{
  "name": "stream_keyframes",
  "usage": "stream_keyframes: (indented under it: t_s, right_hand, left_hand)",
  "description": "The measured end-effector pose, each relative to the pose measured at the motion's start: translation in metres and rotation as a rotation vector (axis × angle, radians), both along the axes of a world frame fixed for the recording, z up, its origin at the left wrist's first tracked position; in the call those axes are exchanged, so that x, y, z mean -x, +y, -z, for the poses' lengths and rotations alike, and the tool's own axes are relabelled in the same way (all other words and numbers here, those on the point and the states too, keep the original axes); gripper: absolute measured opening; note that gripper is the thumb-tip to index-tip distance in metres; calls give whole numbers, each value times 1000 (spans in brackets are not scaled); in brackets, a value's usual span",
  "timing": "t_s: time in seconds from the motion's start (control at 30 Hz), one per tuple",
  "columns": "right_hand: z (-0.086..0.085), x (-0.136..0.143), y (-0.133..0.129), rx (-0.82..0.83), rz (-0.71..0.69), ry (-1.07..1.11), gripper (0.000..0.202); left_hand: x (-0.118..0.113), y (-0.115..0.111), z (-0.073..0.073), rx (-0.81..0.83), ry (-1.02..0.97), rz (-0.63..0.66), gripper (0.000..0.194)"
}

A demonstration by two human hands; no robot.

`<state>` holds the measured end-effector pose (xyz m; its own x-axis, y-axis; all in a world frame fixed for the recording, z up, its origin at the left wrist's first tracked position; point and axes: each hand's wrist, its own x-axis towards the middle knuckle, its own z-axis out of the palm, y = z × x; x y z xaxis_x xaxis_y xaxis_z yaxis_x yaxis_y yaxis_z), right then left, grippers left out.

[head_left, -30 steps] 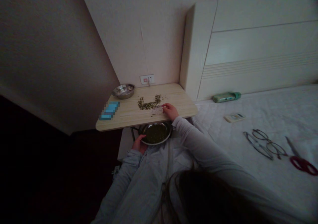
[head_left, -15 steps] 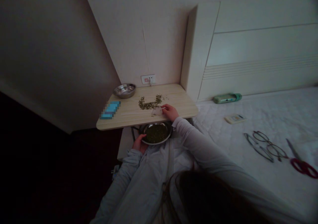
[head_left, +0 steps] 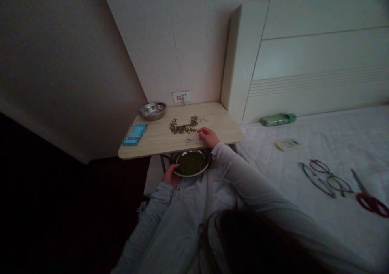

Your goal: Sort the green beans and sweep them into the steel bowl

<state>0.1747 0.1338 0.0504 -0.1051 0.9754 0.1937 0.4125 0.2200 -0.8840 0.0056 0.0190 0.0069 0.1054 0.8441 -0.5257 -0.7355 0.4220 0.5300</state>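
My left hand grips the rim of a round metal bowl, thumb over the edge. Small green grains, perhaps mung beans, cover the bowl's bottom; it sits just below the front edge of a small wooden table. Above the table's near edge, my right hand pinches a small, thin, clear piece of plastic that rests against the tabletop. Beyond it, a scattered pile of the green grains lies in a curved shape, with a few loose ones closer to the plastic.
A second metal bowl stands at the table's back left, with a blurred blue object in front. On the bed at right lie a green bottle-like case, a remote control, glasses and red-handled scissors.
My right hand and the plastic piece have shifted very slightly on the tabletop. The left hand and its bowl stay where they were.
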Motion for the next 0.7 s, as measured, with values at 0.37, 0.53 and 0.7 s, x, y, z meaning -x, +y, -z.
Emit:
stream_keyframes:
  t_s: [0.37,0.53,0.7]
  right_hand:
    - [2,0,1,-7,-10,-12,20]
    - [2,-1,2,-7,-2,24,20]
    - [4,0,4,-20,36,50,22]
  left_hand:
    - [-1,0,-2,2,19,-9,26]
    - [-1,-1,-2,-9,16,1,27]
    - [-2,-2,-5,0,10,12,31]
